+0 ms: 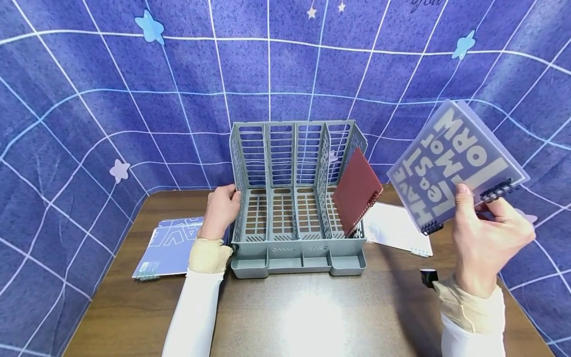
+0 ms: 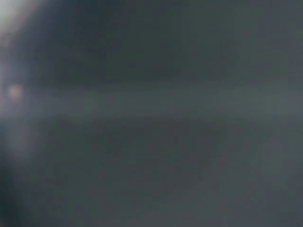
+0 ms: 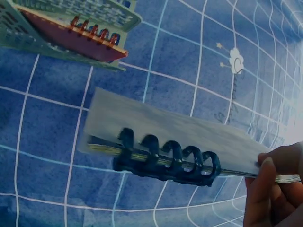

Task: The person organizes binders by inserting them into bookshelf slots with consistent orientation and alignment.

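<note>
Lettered notebook (image 1: 446, 158), held up to the right of the gray rack (image 1: 285, 245), clear of the table (image 1: 120, 307), pinched between thumb and fingers of the right hand (image 1: 488, 233). Not yet in a compartment. Done so far, judging by the rack: only the red notebook (image 1: 357, 193), leaning in the rightmost compartment. Probably left to place: this one, plus blue notebooks (image 1: 167, 253) lying left and a white notebook (image 1: 399, 228) lying right. Well apart from the right, at the rack's left wall: left hand (image 1: 220, 208); cannot tell whether gripping.
</note>
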The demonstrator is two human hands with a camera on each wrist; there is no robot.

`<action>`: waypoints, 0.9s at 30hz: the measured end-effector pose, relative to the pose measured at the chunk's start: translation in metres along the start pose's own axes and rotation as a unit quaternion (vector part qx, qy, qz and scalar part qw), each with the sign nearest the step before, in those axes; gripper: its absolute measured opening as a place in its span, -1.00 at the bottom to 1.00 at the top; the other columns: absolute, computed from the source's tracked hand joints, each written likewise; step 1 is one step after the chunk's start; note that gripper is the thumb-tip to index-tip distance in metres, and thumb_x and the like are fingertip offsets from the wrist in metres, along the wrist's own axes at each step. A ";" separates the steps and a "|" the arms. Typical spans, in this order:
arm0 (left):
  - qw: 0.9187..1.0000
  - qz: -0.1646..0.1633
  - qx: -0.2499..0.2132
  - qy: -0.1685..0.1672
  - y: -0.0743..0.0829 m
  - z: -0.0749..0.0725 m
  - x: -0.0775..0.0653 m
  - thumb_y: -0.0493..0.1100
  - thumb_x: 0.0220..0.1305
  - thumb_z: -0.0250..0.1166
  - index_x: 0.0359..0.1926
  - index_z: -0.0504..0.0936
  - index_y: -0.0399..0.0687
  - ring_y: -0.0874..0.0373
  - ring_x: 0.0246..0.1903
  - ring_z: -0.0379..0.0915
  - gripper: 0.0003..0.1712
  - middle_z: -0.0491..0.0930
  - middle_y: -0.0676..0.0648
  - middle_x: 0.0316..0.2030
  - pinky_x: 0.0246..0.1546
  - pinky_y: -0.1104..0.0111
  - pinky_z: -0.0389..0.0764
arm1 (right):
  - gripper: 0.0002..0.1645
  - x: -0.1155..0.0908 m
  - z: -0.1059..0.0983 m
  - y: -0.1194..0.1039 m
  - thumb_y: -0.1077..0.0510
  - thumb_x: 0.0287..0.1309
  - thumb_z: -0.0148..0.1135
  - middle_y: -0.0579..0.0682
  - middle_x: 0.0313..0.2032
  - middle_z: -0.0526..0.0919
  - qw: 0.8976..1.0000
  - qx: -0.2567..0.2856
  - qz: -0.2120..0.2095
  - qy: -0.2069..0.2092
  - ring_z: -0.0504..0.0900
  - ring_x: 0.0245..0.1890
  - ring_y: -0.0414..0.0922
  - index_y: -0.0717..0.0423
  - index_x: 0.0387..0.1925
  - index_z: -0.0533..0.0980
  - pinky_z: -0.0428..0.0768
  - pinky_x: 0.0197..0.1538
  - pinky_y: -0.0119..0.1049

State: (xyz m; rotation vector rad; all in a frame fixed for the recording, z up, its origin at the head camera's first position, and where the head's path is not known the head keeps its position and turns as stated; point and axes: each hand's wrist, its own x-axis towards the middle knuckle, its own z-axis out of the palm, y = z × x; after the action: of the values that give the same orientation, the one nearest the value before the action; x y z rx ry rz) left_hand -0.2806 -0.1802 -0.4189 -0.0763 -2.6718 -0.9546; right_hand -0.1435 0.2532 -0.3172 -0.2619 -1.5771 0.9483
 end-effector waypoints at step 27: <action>1.000 0.007 -0.003 0.013 -0.003 0.003 0.003 -0.17 0.41 0.13 -0.56 0.40 -0.09 -0.06 -0.58 0.30 -0.67 0.32 -0.08 -0.66 -0.54 0.17 0.36 | -0.80 -0.047 0.033 -0.008 0.26 0.02 0.45 0.04 -0.66 0.66 0.983 0.169 0.047 -0.048 0.57 -0.76 -0.26 0.40 -0.46 0.68 0.50 -0.58 -0.56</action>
State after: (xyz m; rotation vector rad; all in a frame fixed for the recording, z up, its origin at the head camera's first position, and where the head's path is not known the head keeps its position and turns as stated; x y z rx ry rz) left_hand -0.2847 -0.1810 -0.4224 -0.0840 -2.6409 -0.9525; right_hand -0.1583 0.2044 -0.3439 -0.0521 -1.4699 1.3005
